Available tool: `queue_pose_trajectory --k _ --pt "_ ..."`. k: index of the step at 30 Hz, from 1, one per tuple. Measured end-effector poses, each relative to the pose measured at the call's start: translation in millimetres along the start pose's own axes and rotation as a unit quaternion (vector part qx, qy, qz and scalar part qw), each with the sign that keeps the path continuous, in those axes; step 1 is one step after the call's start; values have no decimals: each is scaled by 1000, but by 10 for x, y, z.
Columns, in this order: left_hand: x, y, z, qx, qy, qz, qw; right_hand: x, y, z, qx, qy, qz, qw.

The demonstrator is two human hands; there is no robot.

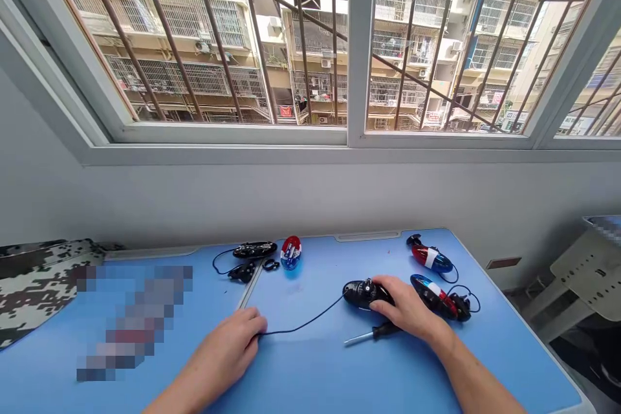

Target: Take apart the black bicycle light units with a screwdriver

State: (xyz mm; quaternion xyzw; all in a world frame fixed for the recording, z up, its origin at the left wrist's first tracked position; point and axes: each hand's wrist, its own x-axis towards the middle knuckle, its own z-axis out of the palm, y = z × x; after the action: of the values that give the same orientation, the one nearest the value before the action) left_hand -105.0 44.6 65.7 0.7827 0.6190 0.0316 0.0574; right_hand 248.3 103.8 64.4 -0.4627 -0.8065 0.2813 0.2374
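My left hand (235, 344) is closed near the front middle of the table, its fingers pinching a thin black cord (303, 326). That cord runs right to a black oval device half (356, 294), with a small round fitting on top. My right hand (407, 307) is wrapped over the device's right end, thumb and fingers gripping it against the blue table. Just below that hand lies a screwdriver (371, 335), its shaft pointing left and part of its black handle under the hand. What my left fingertips pinch at the cord's end is hidden.
Two red-and-blue oval devices (431, 259) (436, 296) with black cords lie to the right. Further back left are a black oval shell (255, 250), a black bracket (241, 272), a black ring (270, 264) and a red-and-blue shell (291, 252). Camouflage cloth (43, 284) covers the left corner.
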Motion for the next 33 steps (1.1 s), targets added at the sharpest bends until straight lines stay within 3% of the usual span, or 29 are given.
queue_pose_trajectory --k 3,6,9,14,20,24,29,33 --pt "-109 103 -55 24 67 -9 997 50 52 36 23 4 -20 1000" --pt "-40 456 -109 -47 146 43 987 80 102 74 30 10 -50 998" --pt "253 867 -109 -152 112 128 974 87 136 98 21 18 -83 996" --pt "804 1216 34 -234 55 136 961 90 173 128 0 33 -107 994" --pt "857 1211 151 -260 68 147 952 52 125 128 -24 49 -95 994" --pt "825 1105 186 -289 96 113 946 -101 11 -15 -53 76 -96 991" --pt "851 1002 223 -310 117 92 939 -266 -157 -230 -136 -37 -17 990" --pt "850 1015 239 -297 122 96 942 -280 -218 -240 -180 -97 12 979"
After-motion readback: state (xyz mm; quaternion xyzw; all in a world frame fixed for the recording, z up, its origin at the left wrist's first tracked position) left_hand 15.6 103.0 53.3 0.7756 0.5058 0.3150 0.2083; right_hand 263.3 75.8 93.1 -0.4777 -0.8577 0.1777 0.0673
